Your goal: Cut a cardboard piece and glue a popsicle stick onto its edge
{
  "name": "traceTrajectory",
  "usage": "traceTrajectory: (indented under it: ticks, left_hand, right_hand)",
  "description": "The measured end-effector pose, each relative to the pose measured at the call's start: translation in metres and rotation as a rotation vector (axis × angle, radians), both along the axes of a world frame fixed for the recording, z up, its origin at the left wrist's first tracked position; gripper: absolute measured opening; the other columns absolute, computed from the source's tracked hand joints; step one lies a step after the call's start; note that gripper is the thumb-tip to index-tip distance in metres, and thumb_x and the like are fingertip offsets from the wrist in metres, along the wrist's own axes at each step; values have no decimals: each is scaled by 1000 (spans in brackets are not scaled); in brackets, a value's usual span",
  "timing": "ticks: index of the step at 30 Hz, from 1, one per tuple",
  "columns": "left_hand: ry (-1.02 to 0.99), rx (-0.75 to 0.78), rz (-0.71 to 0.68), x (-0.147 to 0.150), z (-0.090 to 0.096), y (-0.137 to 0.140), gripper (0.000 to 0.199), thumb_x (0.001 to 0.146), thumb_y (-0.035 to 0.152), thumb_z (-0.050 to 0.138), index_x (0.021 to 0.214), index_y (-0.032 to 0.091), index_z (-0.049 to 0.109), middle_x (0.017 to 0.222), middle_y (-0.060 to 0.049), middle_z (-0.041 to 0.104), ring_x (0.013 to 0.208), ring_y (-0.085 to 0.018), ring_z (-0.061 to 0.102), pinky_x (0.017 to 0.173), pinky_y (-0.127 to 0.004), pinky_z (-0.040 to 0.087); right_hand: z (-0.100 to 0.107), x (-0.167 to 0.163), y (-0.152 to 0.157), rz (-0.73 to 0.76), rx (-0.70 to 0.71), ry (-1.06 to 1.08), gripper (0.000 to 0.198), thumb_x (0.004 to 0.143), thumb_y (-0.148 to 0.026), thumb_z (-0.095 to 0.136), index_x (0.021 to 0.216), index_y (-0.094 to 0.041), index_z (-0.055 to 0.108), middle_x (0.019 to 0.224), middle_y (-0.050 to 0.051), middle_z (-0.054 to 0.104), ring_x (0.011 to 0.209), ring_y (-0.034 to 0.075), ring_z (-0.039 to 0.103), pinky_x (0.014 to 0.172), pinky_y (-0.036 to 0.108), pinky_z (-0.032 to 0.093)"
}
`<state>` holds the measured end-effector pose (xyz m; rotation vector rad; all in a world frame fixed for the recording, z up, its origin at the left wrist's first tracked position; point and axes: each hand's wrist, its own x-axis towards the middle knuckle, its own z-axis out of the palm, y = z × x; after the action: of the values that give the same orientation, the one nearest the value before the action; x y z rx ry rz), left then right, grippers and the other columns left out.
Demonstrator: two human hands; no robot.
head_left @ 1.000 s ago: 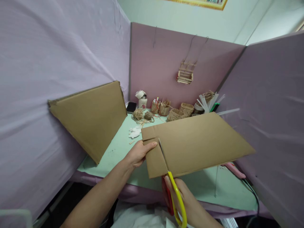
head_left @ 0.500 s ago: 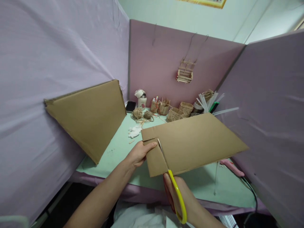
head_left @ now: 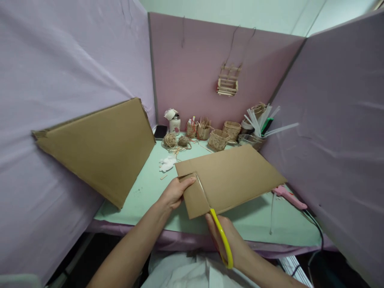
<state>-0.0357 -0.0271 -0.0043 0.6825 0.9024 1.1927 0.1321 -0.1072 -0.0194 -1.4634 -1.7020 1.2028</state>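
Note:
A brown cardboard sheet (head_left: 234, 172) is held tilted above the table. My left hand (head_left: 175, 192) grips its left end, thumb on top of a flap bounded by cut lines, fingers hidden underneath. In my right hand (head_left: 226, 234) are scissors (head_left: 220, 232) with a yellow handle; the other handle is red and mostly hidden. Their blades lie along the cut between the flap and the rest of the sheet, with the tip near my left thumb. The blades look nearly closed.
A larger cardboard piece (head_left: 99, 148) leans against the left fabric wall. At the back are twine balls (head_left: 170, 141), woven baskets (head_left: 218, 140), a jar (head_left: 175, 125) and a phone (head_left: 161, 132). A pink glue gun (head_left: 289, 197) with a cord lies at the right.
The scissors' handles have come closer together on the cut. The sheet's right end has tilted and swung slightly inward, showing more of the glue gun. The camera view has shifted slightly.

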Motion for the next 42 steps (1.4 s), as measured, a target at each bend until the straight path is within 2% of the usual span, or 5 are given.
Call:
traceTrajectory:
  ticks: [13, 16, 21, 33, 42]
  left_hand:
    - [191, -53, -91, -7, 0, 9, 54, 58, 48, 84, 98, 15, 69, 97, -11, 73, 81, -24, 67, 72, -33, 51]
    - [618, -54, -222, -31, 10, 20, 46, 65, 58, 75, 73, 13, 69, 76, -13, 72, 68, -24, 66, 61, -30, 45]
    - [1306, 163, 230, -51, 67, 37, 32, 68, 50, 75, 74, 19, 71, 71, -7, 70, 73, -25, 62, 62, -28, 38]
    - [1306, 666, -86, 161, 72, 206, 51, 68, 14, 77, 117, 16, 61, 140, -15, 47, 120, -30, 53, 102, -35, 37]
    - [1351, 455, -115, 191, 55, 251, 38, 91, 34, 60, 124, 16, 55, 126, -11, 56, 109, -24, 58, 90, -46, 51]
  right_hand:
    - [3, 4, 10, 138, -301, 232, 63, 79, -81, 37, 62, -22, 48, 41, -5, 38, 37, 10, 35, 37, 22, 24]
    - [-3, 2, 16, 91, -209, 302, 54, 83, -72, 46, 78, -20, 58, 57, -2, 51, 52, 12, 45, 49, 23, 34]
    - [-2, -1, 21, 143, -177, 272, 27, 86, -45, 56, 83, -18, 57, 75, -1, 53, 71, 13, 44, 65, 24, 36]
    - [-25, -6, 50, 289, -695, 425, 21, 67, -11, 61, 87, -16, 59, 60, -8, 53, 53, 9, 49, 56, 20, 36]
    - [-34, -4, 54, 282, -736, 397, 22, 66, -12, 58, 86, -16, 63, 56, -7, 54, 51, 10, 51, 55, 22, 38]
